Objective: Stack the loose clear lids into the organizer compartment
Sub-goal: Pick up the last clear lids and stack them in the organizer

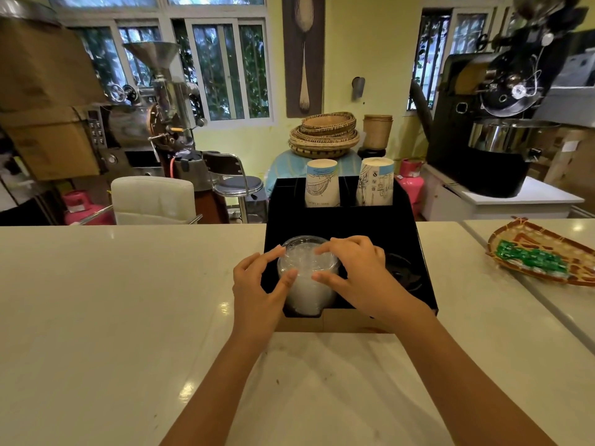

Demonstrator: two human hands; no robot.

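**Head view: both hands on a stack of clear lids in the organizer's front-left compartment**

Head camera looks down two bare forearms that enter from the bottom edge, cut off below the elbows, over a pale counter. The left hand and right hand flank the stack of clear lids, fingers spread and curved around its top; thumbs and fingertips touch the uppermost lid from either side. Neither hand is closed tight, and whether either actually bears the stack's weight cannot be told.

The stack stands in the front-left compartment of the black organizer, rising above its rim. Individual lids blur into one milky column, so their count is unreadable. The right wrist hides part of the front-right compartment, where a dark round shape is too dim to identify. A tan base shows under the organizer's front edge.

Behind, two upturned paper cup stacks sit in the rear slots, the left cups and right cups, their lower parts concealed by the organizer wall.

At right, a woven tray holding green packets is clipped by the frame.
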